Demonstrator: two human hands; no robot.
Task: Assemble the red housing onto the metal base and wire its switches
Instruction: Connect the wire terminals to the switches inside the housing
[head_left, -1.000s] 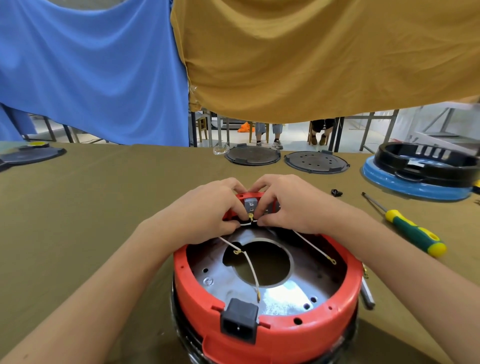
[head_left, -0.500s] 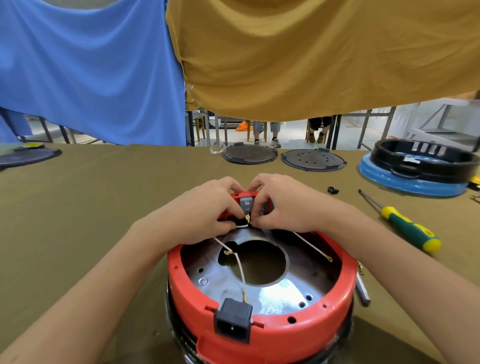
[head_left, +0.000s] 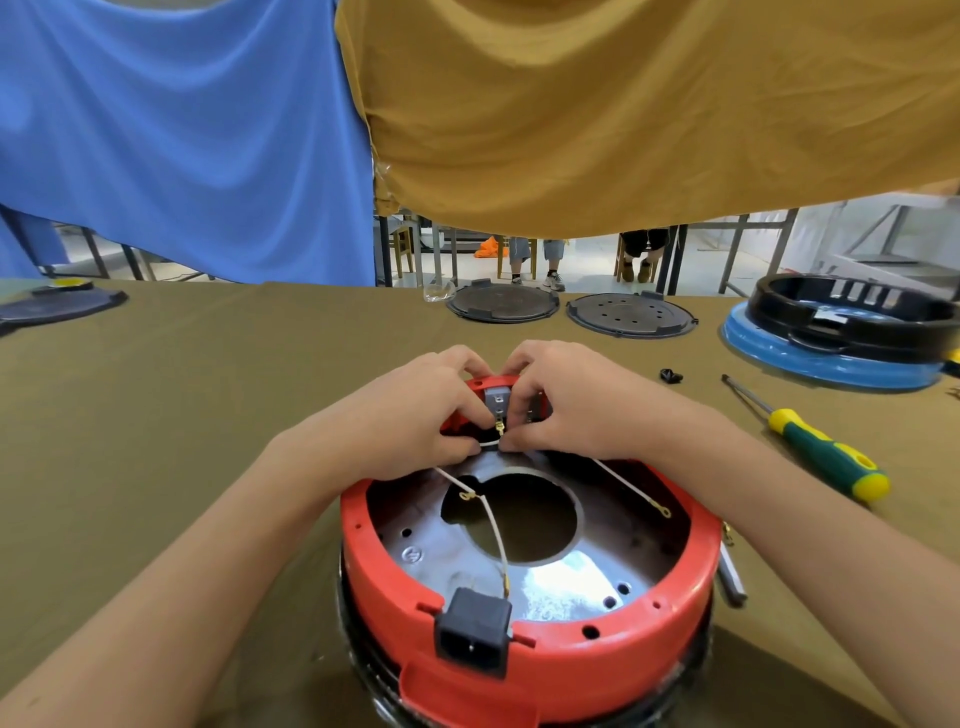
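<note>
- Both grips are at the far rim of the red housing (head_left: 524, 644): the left hand (head_left: 415, 415) and the right hand (head_left: 582, 400) pinch a thin white wire (head_left: 491, 444) just below the grey switch (head_left: 497, 402), fingertips almost meeting.
- That housing sits over the metal base (head_left: 566, 577) on the olive-covered worktop (head_left: 182, 405), near the person.
- A black power socket (head_left: 474, 631) is set in the near rim; loose white leads lie across the base.
- A green-and-yellow screwdriver (head_left: 826, 457) lies to the right, apart from the housing.
</note>
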